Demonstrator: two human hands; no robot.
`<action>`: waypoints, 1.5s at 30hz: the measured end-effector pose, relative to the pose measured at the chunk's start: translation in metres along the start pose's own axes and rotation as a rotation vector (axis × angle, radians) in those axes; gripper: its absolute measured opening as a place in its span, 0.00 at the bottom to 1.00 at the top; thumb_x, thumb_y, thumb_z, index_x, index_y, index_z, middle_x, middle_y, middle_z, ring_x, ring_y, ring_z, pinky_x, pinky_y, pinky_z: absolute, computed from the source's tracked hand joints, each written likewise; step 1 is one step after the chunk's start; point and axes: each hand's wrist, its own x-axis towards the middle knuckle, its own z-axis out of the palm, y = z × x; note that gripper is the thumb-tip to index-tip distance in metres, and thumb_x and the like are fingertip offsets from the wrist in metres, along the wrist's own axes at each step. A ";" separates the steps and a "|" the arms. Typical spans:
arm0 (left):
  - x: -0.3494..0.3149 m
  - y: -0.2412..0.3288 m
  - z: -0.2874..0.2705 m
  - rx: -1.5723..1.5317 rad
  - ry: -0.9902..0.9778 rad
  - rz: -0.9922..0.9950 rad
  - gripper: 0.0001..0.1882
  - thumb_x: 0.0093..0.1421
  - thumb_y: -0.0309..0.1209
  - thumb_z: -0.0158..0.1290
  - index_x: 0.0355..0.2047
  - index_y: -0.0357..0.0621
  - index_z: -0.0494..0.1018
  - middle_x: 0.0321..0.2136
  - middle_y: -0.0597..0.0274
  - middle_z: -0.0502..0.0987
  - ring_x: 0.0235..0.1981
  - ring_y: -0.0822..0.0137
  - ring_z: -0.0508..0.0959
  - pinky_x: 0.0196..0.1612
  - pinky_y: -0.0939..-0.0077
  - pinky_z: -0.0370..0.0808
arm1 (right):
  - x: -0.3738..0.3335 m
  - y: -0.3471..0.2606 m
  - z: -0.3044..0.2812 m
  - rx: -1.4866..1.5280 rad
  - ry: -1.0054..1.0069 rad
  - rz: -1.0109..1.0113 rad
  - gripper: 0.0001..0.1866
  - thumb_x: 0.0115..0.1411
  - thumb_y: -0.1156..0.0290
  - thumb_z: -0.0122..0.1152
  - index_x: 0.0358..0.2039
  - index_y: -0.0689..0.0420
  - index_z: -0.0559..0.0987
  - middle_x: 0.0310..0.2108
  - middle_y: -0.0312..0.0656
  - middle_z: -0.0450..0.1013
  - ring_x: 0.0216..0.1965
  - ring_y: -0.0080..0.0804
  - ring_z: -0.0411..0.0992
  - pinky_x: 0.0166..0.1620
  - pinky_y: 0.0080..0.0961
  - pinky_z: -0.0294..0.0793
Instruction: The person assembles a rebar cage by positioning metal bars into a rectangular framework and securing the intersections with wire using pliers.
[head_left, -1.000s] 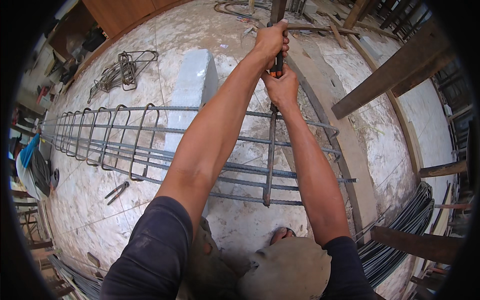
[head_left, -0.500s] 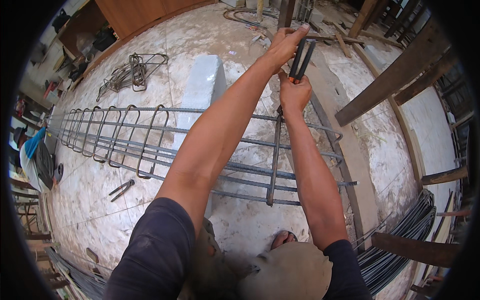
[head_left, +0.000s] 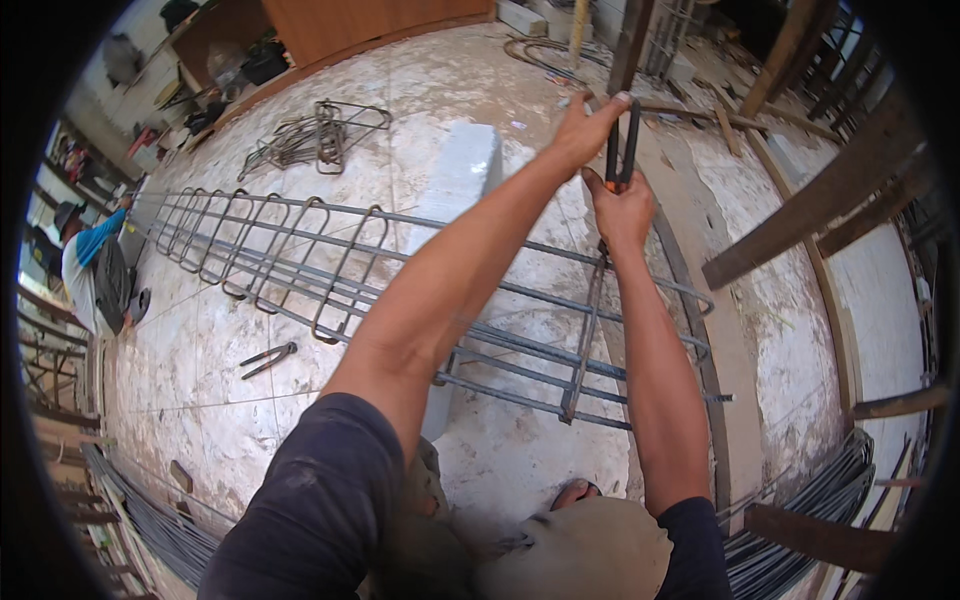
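My left hand [head_left: 590, 128] is at the upper ends of the black handles of a pair of pincers [head_left: 628, 140], its thumb across the handle tip. Lower down, my right hand [head_left: 622, 212] wraps the same tool near its orange part. The pincers stand upright over the far side of a rebar cage [head_left: 480, 328], at the dark end stirrup [head_left: 582, 350]. My right hand hides most of the jaws, and any tie wire there cannot be made out. Long ribbed bars run left through several bent stirrups [head_left: 345, 275].
A pale block [head_left: 465, 165] stands under the cage. Another pair of pincers [head_left: 268, 360] lies on the floor, left. Loose stirrups [head_left: 325, 135] are piled beyond. A co-worker [head_left: 95, 265] crouches at the cage's far left end. Timber posts [head_left: 790, 215] and rod bundles [head_left: 810, 500] flank the right.
The whole view has shifted, so the cage and floor items sit further right. The pincers' handles stand more upright, with both hands still at them. The co-worker's arm now shows reaching to the cage.
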 end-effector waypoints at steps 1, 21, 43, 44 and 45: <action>-0.005 0.012 0.013 -0.082 0.057 -0.007 0.59 0.51 0.59 0.70 0.69 0.29 0.59 0.57 0.31 0.75 0.60 0.45 0.77 0.63 0.60 0.72 | -0.004 -0.004 0.000 -0.027 0.030 -0.027 0.23 0.54 0.56 0.78 0.30 0.59 0.74 0.21 0.46 0.75 0.24 0.47 0.77 0.32 0.44 0.75; -0.026 0.066 0.058 -0.254 -0.194 -0.009 0.58 0.54 0.40 0.63 0.77 0.47 0.39 0.73 0.35 0.52 0.74 0.37 0.56 0.75 0.56 0.55 | 0.013 0.034 -0.012 0.437 -0.080 0.077 0.26 0.71 0.59 0.60 0.62 0.61 0.70 0.44 0.42 0.78 0.38 0.29 0.78 0.32 0.27 0.78; 0.006 0.059 0.050 -0.157 0.329 0.013 0.19 0.51 0.26 0.63 0.43 0.37 0.74 0.48 0.40 0.75 0.55 0.40 0.76 0.55 0.53 0.74 | 0.045 0.083 -0.046 0.180 -0.068 0.046 0.31 0.73 0.46 0.57 0.63 0.59 0.76 0.38 0.43 0.75 0.36 0.32 0.71 0.35 0.31 0.71; 0.000 0.082 0.063 -0.162 0.203 0.025 0.20 0.50 0.26 0.64 0.45 0.37 0.75 0.50 0.40 0.75 0.55 0.40 0.76 0.57 0.54 0.74 | 0.061 0.076 -0.068 0.203 0.042 0.071 0.30 0.68 0.43 0.63 0.52 0.60 0.81 0.33 0.38 0.73 0.27 0.26 0.67 0.24 0.28 0.64; -0.003 0.099 0.064 -0.149 0.165 0.036 0.21 0.50 0.26 0.64 0.45 0.37 0.75 0.50 0.40 0.75 0.55 0.40 0.76 0.57 0.54 0.74 | 0.076 0.071 -0.074 0.234 0.059 0.049 0.30 0.67 0.42 0.63 0.49 0.60 0.81 0.32 0.37 0.73 0.24 0.25 0.66 0.22 0.27 0.61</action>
